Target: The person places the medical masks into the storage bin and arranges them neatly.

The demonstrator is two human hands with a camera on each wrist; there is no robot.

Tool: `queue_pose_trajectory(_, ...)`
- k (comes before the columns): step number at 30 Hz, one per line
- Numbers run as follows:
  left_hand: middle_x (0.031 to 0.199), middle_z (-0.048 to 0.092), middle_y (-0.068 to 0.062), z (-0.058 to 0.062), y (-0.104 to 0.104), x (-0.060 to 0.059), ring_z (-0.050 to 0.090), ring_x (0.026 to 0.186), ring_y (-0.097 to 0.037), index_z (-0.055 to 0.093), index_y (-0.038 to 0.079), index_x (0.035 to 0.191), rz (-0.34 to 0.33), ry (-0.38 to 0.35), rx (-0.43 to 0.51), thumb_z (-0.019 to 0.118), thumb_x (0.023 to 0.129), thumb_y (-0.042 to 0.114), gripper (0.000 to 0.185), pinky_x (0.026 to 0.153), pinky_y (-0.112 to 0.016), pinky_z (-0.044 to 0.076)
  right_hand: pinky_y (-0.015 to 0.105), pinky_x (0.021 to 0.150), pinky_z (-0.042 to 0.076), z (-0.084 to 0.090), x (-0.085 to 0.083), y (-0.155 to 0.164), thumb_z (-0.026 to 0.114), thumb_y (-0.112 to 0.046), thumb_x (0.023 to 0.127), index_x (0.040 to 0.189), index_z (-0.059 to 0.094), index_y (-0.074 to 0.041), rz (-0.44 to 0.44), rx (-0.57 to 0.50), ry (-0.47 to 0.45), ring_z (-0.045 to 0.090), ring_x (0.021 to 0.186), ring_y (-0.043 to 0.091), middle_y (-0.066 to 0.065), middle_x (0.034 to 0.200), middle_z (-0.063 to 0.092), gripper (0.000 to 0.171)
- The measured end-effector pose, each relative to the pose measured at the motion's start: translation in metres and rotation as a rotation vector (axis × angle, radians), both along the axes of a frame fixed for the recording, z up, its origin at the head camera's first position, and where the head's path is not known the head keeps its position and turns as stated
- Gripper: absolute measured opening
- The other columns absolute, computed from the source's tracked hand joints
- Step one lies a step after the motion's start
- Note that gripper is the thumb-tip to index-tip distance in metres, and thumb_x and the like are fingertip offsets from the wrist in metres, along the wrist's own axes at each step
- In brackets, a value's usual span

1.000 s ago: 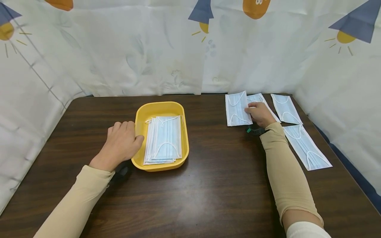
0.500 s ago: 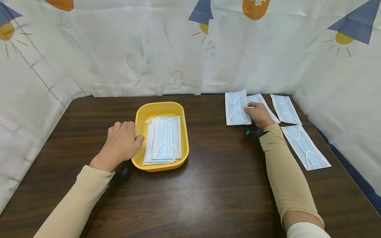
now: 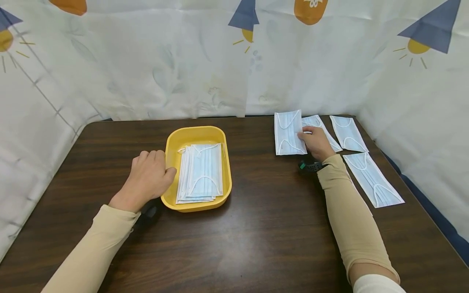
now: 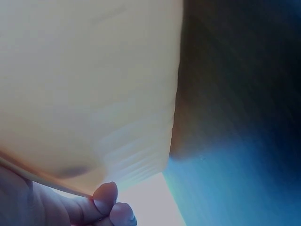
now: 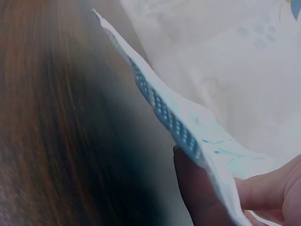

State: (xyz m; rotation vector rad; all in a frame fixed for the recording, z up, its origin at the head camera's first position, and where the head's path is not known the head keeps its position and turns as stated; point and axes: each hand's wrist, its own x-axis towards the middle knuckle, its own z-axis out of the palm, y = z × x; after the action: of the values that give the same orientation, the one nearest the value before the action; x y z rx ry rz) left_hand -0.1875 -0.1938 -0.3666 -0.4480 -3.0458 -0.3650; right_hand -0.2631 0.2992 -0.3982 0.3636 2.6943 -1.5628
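Observation:
On the left, my left hand (image 3: 149, 177) holds the left rim of a yellow plastic tray (image 3: 198, 131). In the left wrist view its fingertips (image 4: 106, 195) curl over the tray's edge. Inside the tray lies an overlapping stack of pale blue face masks (image 3: 205, 171), ear loops facing up. Toward the back right, my right hand (image 3: 317, 143) pinches one face mask (image 3: 288, 134) by its right edge. The right wrist view has this mask (image 5: 162, 110) edge-on, between thumb and fingers, its far part standing off the table.
Beside and behind the right hand lies another mask (image 3: 315, 120), partly covered. Two more masks rest farther right, one at the back (image 3: 349, 132) and one nearer (image 3: 373, 179), by the table's right edge. A patterned white curtain (image 3: 176, 61) hangs behind the dark wooden table (image 3: 234, 244).
The head view has shifted slightly. The mask in my right hand has risen a little; my left hand keeps its hold on the tray.

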Motion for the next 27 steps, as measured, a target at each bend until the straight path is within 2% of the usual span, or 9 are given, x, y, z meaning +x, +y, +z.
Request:
queue_pose_trajectory(6, 0.083, 0.049, -0.015, 0.000, 0.000, 0.001, 0.044, 0.088, -0.038, 0.050, -0.002, 0.090, -0.005, 0.011, 0.000, 0.044, 0.095, 0.023, 0.026, 0.078, -0.050, 0.036, 0.020, 0.064, 0.046, 0.003, 0.005, -0.007, 0.054, -0.016, 0.104, 0.142, 0.052, 0.007, 0.004, 0.000, -0.017, 0.053, 0.073, 0.008, 0.017, 0.112, 0.056, 0.044)
queue_pose_trajectory(14, 0.083, 0.049, -0.015, 0.001, 0.000, 0.002, 0.044, 0.088, -0.038, 0.051, -0.003, 0.091, -0.003, 0.018, -0.006, 0.044, 0.095, 0.023, 0.027, 0.078, -0.049, 0.036, 0.023, 0.080, 0.044, -0.002, 0.013, -0.018, 0.052, -0.016, 0.105, 0.138, 0.054, 0.006, 0.080, 0.027, -0.046, 0.049, 0.104, 0.022, 0.019, 0.129, 0.053, 0.039)
queue_pose_trajectory(22, 0.084, 0.049, -0.016, 0.001, 0.000, 0.002, 0.043, 0.089, -0.038, 0.052, -0.006, 0.097, 0.006, 0.000, -0.012, 0.044, 0.095, 0.024, 0.031, 0.080, -0.049, 0.036, 0.022, 0.078, 0.048, -0.003, 0.022, -0.027, 0.050, -0.016, 0.106, 0.140, 0.053, 0.005, 0.124, 0.000, -0.067, 0.052, 0.105, 0.021, 0.020, 0.131, 0.056, 0.040)
queue_pose_trajectory(27, 0.084, 0.049, -0.016, 0.001, 0.000, 0.003, 0.042, 0.090, -0.038, 0.052, -0.006, 0.097, 0.006, 0.002, -0.009, 0.044, 0.095, 0.024, 0.031, 0.080, -0.049, 0.035, 0.024, 0.077, 0.046, 0.000, 0.029, -0.036, 0.052, -0.016, 0.106, 0.137, 0.054, 0.005, 0.151, 0.011, -0.054, 0.051, 0.102, 0.021, 0.019, 0.127, 0.056, 0.038)
